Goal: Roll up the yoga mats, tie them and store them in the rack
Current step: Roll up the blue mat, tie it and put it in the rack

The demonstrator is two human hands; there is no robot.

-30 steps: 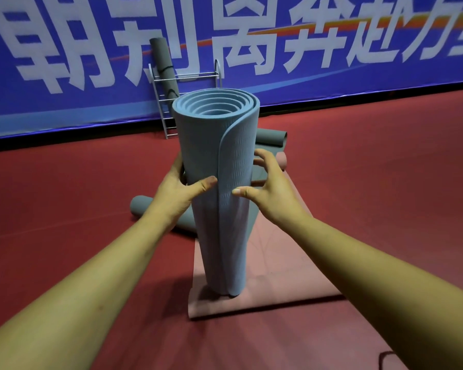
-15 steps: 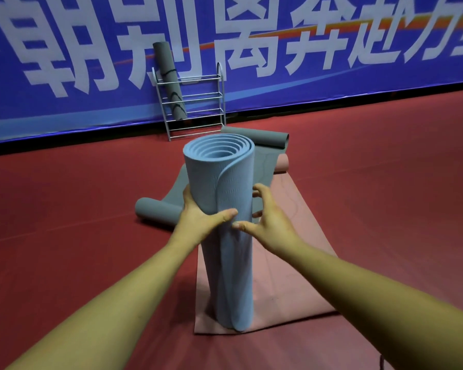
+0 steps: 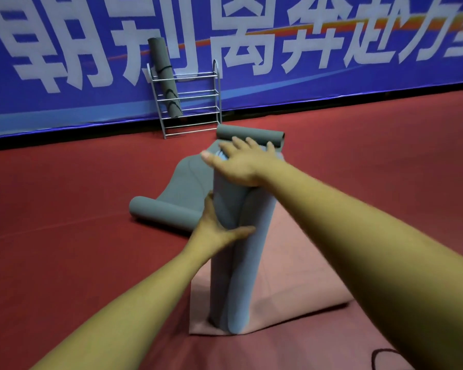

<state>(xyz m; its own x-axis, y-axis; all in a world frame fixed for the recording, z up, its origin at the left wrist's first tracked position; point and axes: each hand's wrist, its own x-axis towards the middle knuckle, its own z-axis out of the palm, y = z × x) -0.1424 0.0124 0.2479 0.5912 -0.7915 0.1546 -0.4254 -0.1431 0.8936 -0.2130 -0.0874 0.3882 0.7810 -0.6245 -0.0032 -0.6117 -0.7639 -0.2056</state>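
A rolled light-blue yoga mat stands upright on end on a flat pink mat. My left hand grips the roll's side about halfway up, thumb across the front. My right hand lies flat on the roll's top end, fingers spread, covering the spiral. Behind lies a grey mat, partly unrolled with curled ends. A metal rack stands against the wall with one tied grey roll leaning in it.
The floor is red carpet. A blue banner with white characters lines the back wall. A dark loop of cord lies on the floor at the bottom right, partly cut off by the frame edge.
My right hand left the roll's side and now lies flat on its top end. The left hand stays gripping the side. The roll sits lower in view than a second ago.
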